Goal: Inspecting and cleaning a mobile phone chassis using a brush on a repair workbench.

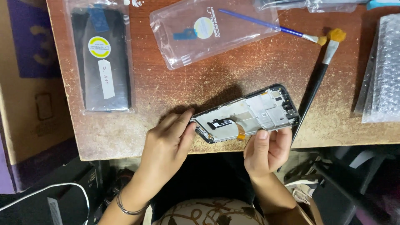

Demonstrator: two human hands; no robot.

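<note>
The phone frame (246,113) hides its near edge behind the right hand's fingers (262,135). The bubble wrap (384,68) runs off the right edge, and the top edge cuts the bagged items (308,5).

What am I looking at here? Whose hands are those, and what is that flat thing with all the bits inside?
The camera sits on a person's head and looks down, so the hands are that person's own. The left hand and right hand hold an opened phone frame between them, inner side up, above a worn brown table. On the table lie a dark phone screen in a clear bag, another clear bag, two brushes, one with a blue handle and one black, and bubble wrap.
</note>
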